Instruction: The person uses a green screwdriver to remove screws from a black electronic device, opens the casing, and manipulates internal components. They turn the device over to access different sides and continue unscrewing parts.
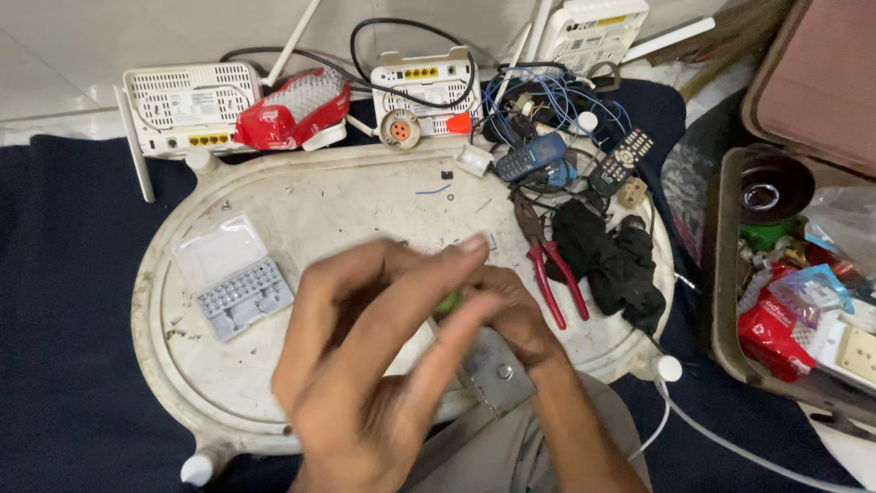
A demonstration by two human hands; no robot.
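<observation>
My left hand (374,356) is blurred with motion above the middle of a white oval tray (301,196); its fingers pinch toward a small green part (448,301) that is mostly hidden. My right hand (516,315) is curled just behind it, resting on a grey metal bracket (497,374) with a rivet, and seems to grip the same green part. How either hand holds the part is hidden by the fingers.
On the tray lie an open grey bit case (239,290), red-handled pliers (550,269) and a black cloth (613,260). Behind it sit white routers (187,105), a red bag (292,114), tangled wires, a blue phone (529,157) and a remote (622,160). A cluttered box (725,301) stands at right.
</observation>
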